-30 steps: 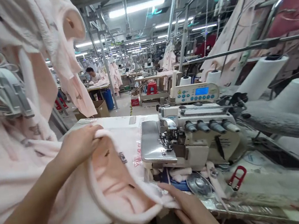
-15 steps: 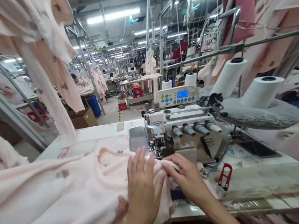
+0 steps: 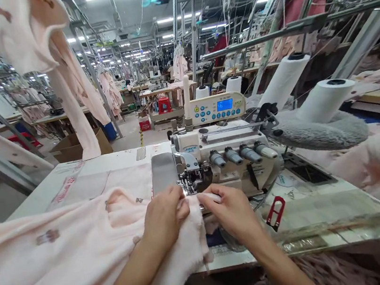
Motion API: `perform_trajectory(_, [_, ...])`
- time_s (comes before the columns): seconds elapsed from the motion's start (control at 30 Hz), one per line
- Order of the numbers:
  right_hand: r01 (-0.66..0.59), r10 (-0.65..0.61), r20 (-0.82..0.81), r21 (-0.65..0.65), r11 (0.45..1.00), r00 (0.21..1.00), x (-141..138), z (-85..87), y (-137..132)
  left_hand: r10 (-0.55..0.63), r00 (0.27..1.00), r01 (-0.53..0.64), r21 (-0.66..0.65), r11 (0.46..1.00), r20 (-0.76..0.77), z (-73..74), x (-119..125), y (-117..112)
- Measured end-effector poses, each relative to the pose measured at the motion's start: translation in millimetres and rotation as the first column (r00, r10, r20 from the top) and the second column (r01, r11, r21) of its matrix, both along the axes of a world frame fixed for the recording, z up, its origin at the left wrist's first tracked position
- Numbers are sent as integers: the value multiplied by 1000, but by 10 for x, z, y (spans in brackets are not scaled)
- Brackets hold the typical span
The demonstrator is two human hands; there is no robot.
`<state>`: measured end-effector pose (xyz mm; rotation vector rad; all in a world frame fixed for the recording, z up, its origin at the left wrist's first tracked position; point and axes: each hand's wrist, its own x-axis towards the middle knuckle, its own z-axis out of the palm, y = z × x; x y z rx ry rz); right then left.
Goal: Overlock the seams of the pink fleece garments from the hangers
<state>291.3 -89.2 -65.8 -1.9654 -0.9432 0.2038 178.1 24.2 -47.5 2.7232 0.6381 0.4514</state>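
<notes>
Pale pink fleece fabric [image 3: 85, 253] with small brown prints, apparently a garment, spreads over the left of the table and hangs toward me. My left hand [image 3: 165, 213] is closed on the fabric just in front of the presser foot of a white overlock sewing machine [image 3: 227, 156]. Pinched at the cloth's right edge, my right hand [image 3: 230, 210] has its thumb and fingertips on a folded bit of it. Both hands are close together, near the needle area [image 3: 190, 180]. The exact edge under the foot is partly hidden by my fingers.
Red-handled thread snips [image 3: 276, 213] lie right of the machine. White thread cones [image 3: 326, 100] stand behind on the right. Pink garments [image 3: 67, 84] hang at upper left over a cardboard box [image 3: 79, 144]. Metal rails [image 3: 267, 38] cross the upper right.
My left hand has gone from lying flat with fingers stretched on the fabric to gripping it. My right hand keeps its pinch. The whole view has shifted slightly.
</notes>
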Motion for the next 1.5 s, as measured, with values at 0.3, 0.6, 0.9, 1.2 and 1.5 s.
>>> perform_trajectory(0.3, [40, -76, 319, 120, 992, 945, 14, -176, 60, -30, 996, 32, -23, 999, 86, -54, 182, 94])
perform_trajectory(0.6, [123, -178, 439, 152, 981, 881, -7, -263, 106, -84, 990, 81, 28, 996, 117, -38, 117, 133])
perform_trajectory(0.9, [88, -148, 148, 347, 934, 978, -292, -518, -182, -81, 992, 96, -163, 982, 101, 57, 86, 179])
perform_trajectory(1.2, [-16, 585, -756, 608, 794, 294, -392, -528, -103, 25, 997, -12, -170, 985, 72, 113, 194, 190])
perform_trajectory(1.5, [-112, 573, -654, 605, 788, 494, -397, -585, -221, -169, 927, 56, 322, 945, 336, -438, -456, -389])
